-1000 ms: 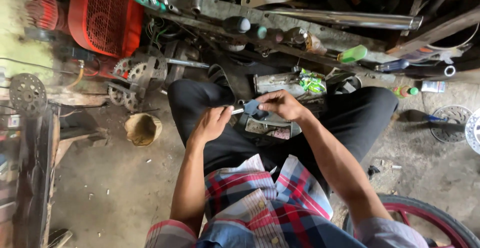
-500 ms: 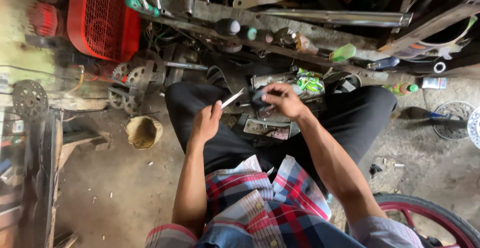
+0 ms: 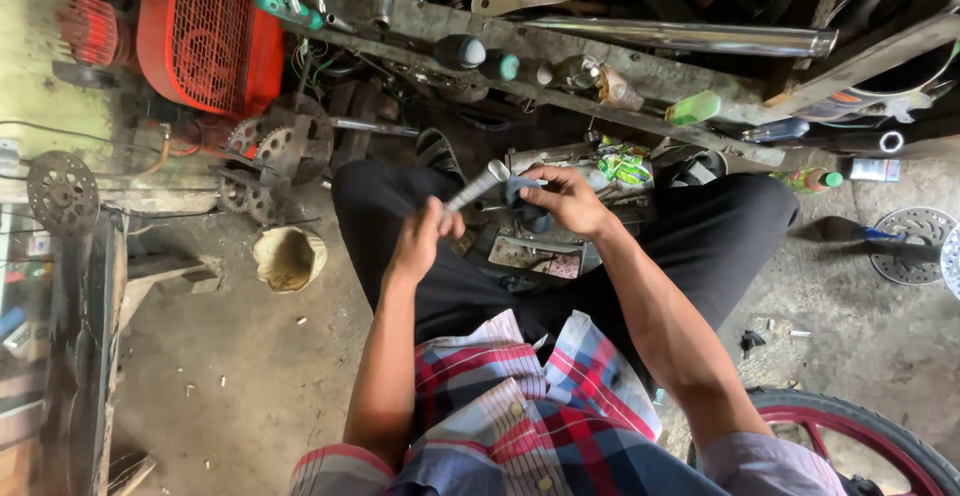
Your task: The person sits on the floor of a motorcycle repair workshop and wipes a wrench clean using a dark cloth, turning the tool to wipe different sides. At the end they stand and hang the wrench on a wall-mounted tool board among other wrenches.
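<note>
Plaid shirt (image 3: 530, 406) at the bottom edge, red, white and blue, unbuttoned cuffs pushed up both forearms. Black trousers (image 3: 640, 256) beyond it, knees spread, person seated low over a dirt floor (image 3: 230, 376). Red-rimmed wheel (image 3: 850, 436) at lower right, just beside the right elbow.

Left hand (image 3: 420, 241) closed around the lower end of a metal rod (image 3: 478, 188), which slants up and to the right, its open round tip just beside the right fingers. Right hand (image 3: 565, 196) curled over a dark blue-grey rag (image 3: 520, 196), fingers bunched on it, pressed against the upper part of the rod. Both held above the lap, between the knees.

Under the hands: a flat printed card (image 3: 535, 256) and dark metal parts on the ground, detail unclear.

Left of the knee, a small yellowish bowl (image 3: 288, 256) on the floor; past it a cluster of sprockets (image 3: 275, 156).

Farther: red wire-fronted machine (image 3: 205, 21), a long chrome pipe (image 3: 680, 36), a green bottle (image 3: 692, 108), and a brake disc (image 3: 915, 241) at far right.
</note>
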